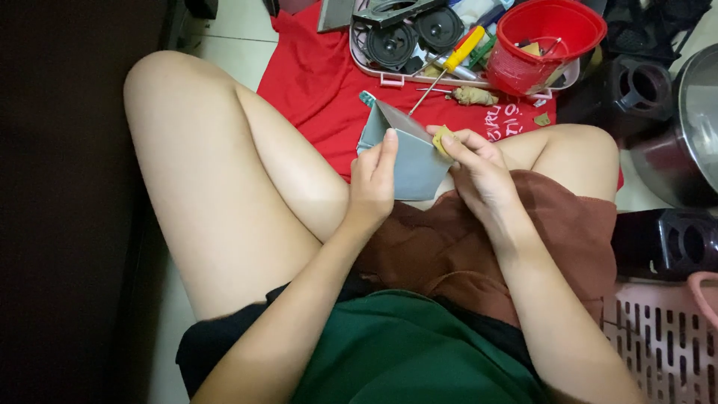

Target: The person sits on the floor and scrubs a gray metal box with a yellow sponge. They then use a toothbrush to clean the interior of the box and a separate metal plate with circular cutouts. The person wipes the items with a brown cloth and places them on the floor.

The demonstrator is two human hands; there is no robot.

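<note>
The left hand [372, 176] grips the near-left edge of a grey, box-like metal piece [407, 161], thumb laid up along its fold and fingers curled behind, holding it above the lap between the two knees. The right hand [479, 176] is closed in a pinch on a small yellowish scrap [443, 140] (it looks like a bit of sandpaper or sponge, though which is hard to tell), pressed against the piece's upper right edge. A brown cloth [479, 239] lies across the right thigh just under that hand. Beyond the far tip of the grey piece a red cloth [318, 82] covers the floor, and on its far edge sits a pale tray [374, 73] crowded with two black round speakers [415, 37], a yellow-handled screwdriver [449, 63] whose shaft sticks out over the tray's near rim, and a red bucket [550, 41]. To the right, dark containers [636, 86] and a metal pot [692, 127] stand close by the right knee, with a pink slatted basket [662, 337] near right. The left side runs along a dark wall, so the freest room is the strip of red cloth just beyond the hands.
</note>
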